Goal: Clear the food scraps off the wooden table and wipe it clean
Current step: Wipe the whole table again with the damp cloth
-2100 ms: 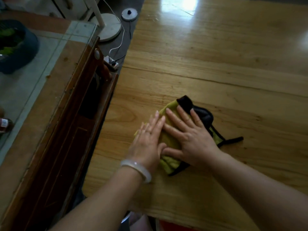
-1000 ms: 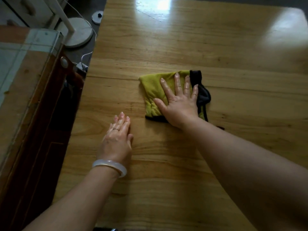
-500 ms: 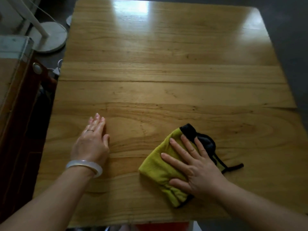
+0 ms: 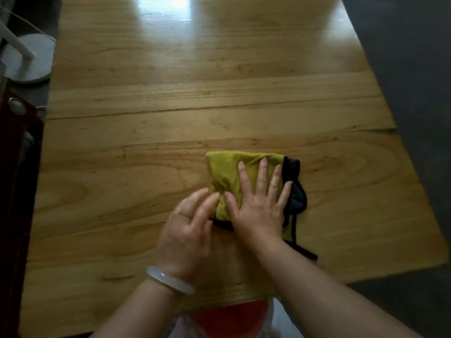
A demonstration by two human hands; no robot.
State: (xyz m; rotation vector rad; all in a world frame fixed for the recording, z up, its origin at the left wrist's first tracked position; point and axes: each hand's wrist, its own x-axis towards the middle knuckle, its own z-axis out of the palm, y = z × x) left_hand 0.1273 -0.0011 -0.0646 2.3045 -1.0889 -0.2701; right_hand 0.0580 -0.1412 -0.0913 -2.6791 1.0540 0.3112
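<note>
A folded yellow-green cloth [image 4: 225, 174] with black trim and a black strap lies on the wooden table [image 4: 170, 93], right of centre near the front. My right hand [image 4: 260, 203] presses flat on the cloth with its fingers spread. My left hand [image 4: 188, 230], with a pale bangle on the wrist, sits beside it; its fingertips touch the cloth's lower left edge. No food scraps show on the wood.
A white round lamp or fan base [image 4: 29, 59] stands on the floor at the far left. A dark red wooden cabinet [image 4: 14, 167] runs along the table's left side. Grey floor [image 4: 410, 69] lies to the right. Something orange [image 4: 231, 318] shows below the front edge.
My right hand slid the cloth across the table, ending right of centre. My left hand left its flat rest on the wood and came over to the cloth's edge.
</note>
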